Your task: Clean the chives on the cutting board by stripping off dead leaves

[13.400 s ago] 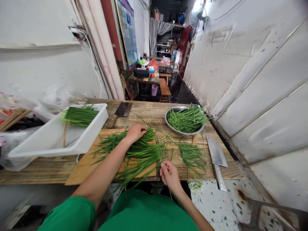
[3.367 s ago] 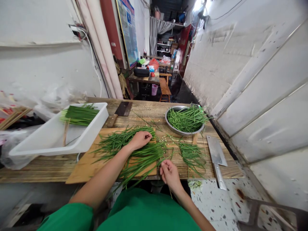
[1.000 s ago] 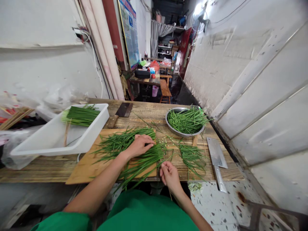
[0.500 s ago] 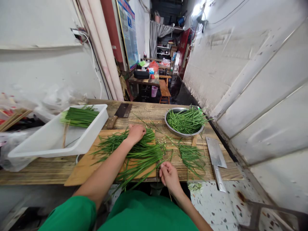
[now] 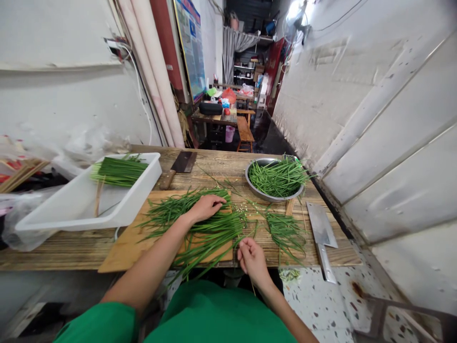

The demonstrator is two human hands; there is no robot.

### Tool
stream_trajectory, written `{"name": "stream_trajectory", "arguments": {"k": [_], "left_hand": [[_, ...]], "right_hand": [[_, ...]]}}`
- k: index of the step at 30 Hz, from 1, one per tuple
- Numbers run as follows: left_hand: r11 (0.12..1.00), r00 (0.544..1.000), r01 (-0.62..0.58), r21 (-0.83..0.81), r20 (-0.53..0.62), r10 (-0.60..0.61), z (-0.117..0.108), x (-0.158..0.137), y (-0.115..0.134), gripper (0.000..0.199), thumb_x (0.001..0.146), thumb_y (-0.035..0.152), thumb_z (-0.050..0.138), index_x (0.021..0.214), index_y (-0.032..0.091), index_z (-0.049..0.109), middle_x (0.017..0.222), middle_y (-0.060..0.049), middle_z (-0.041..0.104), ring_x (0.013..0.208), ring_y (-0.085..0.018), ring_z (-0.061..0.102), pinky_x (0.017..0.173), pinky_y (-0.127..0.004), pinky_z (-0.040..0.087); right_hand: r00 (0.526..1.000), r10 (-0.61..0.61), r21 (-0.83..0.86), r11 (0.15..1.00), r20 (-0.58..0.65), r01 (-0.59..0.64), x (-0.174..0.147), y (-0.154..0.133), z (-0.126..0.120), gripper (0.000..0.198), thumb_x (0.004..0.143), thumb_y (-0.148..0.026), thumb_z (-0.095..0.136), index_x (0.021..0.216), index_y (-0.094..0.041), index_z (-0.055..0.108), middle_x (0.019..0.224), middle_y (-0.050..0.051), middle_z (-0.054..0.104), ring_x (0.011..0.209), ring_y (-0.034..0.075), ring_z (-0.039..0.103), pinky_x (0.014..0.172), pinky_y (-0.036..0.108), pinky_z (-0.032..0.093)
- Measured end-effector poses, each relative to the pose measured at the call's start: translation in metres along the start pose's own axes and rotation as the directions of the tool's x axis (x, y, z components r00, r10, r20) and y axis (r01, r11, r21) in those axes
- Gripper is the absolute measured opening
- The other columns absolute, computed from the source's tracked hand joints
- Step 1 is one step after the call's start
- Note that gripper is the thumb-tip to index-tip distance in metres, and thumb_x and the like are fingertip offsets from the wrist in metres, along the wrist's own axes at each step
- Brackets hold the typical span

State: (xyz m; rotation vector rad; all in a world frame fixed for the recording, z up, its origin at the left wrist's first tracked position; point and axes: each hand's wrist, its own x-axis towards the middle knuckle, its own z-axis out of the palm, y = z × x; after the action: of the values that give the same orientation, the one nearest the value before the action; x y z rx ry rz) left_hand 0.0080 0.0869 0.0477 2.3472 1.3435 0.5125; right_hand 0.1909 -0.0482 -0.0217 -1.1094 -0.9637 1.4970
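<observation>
The garlic chives (image 5: 210,232) lie in a loose pile on a wooden cutting board (image 5: 124,250), directly under the fingers of the left hand (image 5: 207,208). Their pale cut ends point right, toward the right hand (image 5: 253,259), while some leaf tips hang over the near edge of the bench (image 5: 217,164). The right hand's fingers are just beside the lower end of the pile, near a stray stem.

A poster (image 5: 191,43) on the wall at left carries printing too small to read.

The left hand's fingers are slightly bent, with the thumb close to the forefinger; whether they grip a stem cannot be told. The right hand's fingers are curled, thumb and forefinger tips drawn together; anything between them is too small to make out.

To the right lies a smaller heap of chives (image 5: 284,233), near a metal cleaver (image 5: 321,228). Beyond it, a steel bowl (image 5: 256,190) is piled with more chives. At left, a white plastic tray (image 5: 124,220) holds a neat bundle of chives (image 5: 119,171), with a wooden-handled cleaver (image 5: 183,162) beside it.
</observation>
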Motion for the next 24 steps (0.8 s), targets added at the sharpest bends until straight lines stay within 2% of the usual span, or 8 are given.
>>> {"name": "stream_trajectory", "arguments": {"k": [9,16,24], "left_hand": [[1.0,0.998,-0.026,0.002,-0.064,0.026,0.0067,0.002,0.0089,0.025,0.081,0.027,0.047,0.086,0.017,0.068,0.085,-0.005,0.067,0.08,-0.016,0.058,0.075,-0.026,0.043],[1.0,0.993,0.013,-0.01,-0.115,-0.014,0.0096,0.002,0.0111,0.022,0.078,0.026,0.049,0.084,0.016,0.068,0.084,-0.005,0.067,0.078,-0.017,0.059,0.073,-0.026,0.043],[0.998,0.992,-0.045,-0.044,-0.118,0.039,0.0088,-0.0008,0.009,0.021,0.08,0.025,0.049,0.086,0.017,0.068,0.083,-0.005,0.066,0.077,-0.016,0.058,0.073,-0.026,0.043]], "right_hand": [[1.0,-0.022,-0.009,1.0,0.002,0.022,-0.0013,-0.0022,0.0001,0.036,0.075,-0.053,0.052,0.067,-0.018,0.042,0.046,-0.009,0.047,0.022,0.0,0.026,0.024,0.012,0.011],[1.0,-0.006,-0.003,1.0,0.005,0.006,-0.0005,-0.0014,0.0,0.036,0.074,-0.053,0.052,0.068,-0.019,0.042,0.045,-0.009,0.047,0.021,0.001,0.026,0.024,0.013,0.011],[1.0,-0.002,-0.013,1.0,0.016,0.003,-0.0001,-0.001,0.0001,0.038,0.074,-0.054,0.051,0.067,-0.019,0.041,0.045,-0.009,0.047,0.022,0.001,0.026,0.024,0.013,0.011]]}}
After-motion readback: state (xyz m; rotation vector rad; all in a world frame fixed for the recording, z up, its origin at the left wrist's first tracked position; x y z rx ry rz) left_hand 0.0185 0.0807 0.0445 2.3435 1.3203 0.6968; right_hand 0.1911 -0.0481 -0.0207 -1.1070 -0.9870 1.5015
